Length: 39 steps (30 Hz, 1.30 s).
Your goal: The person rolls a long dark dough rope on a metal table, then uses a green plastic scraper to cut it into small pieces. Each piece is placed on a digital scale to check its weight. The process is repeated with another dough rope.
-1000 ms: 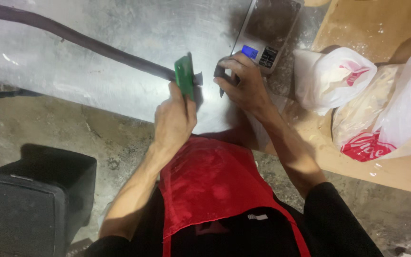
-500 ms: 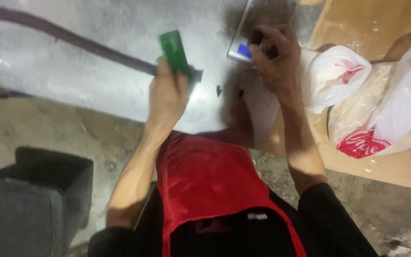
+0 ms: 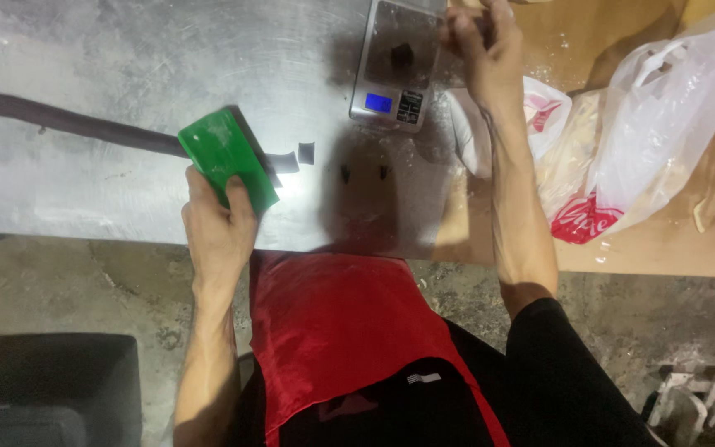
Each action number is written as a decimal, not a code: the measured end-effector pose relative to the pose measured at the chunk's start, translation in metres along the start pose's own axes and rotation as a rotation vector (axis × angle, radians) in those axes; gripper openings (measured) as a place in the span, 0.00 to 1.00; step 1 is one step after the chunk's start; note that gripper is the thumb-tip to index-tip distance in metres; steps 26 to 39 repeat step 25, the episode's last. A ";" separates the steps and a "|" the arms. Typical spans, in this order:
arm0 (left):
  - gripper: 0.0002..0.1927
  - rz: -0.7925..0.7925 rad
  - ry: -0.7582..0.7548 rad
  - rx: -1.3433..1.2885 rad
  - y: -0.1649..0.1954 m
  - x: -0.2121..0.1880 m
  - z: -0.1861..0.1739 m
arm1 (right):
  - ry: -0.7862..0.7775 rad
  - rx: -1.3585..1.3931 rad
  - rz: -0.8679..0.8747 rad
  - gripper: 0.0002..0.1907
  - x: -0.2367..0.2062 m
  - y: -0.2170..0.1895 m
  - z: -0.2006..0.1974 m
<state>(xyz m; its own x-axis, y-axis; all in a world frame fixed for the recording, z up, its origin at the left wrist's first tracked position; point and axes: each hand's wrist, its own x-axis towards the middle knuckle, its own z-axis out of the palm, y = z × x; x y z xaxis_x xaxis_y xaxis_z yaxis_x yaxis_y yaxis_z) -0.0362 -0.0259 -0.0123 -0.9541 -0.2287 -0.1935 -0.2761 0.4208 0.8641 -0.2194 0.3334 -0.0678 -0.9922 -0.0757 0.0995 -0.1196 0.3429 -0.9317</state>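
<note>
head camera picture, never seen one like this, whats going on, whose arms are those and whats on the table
The picture comes from a camera worn on a person's head, looking straight down, so the two bare arms are the wearer's own, with a red apron below them.

The left hand holds a flat green plastic scraper against a long dark rope of dough-like material lying on the grey metal table. Two small dark cut pieces lie just past the scraper.

The right hand is raised at the edge of a small silver digital scale with a blue display; its fingers seem pinched on something dark, too small to tell. A dark lump sits on the scale's platform.

On the right, white plastic bags with red print rest on a brown wooden surface.
</note>
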 end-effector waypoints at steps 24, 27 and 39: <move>0.10 -0.032 -0.108 0.001 -0.010 -0.039 0.024 | -0.294 -0.396 -0.726 0.30 0.017 0.040 0.016; 0.10 -0.001 -0.092 0.014 -0.010 -0.041 0.027 | -0.340 -0.342 -0.618 0.29 0.015 0.046 0.018; 0.10 -0.001 -0.092 0.014 -0.010 -0.041 0.027 | -0.340 -0.342 -0.618 0.29 0.015 0.046 0.018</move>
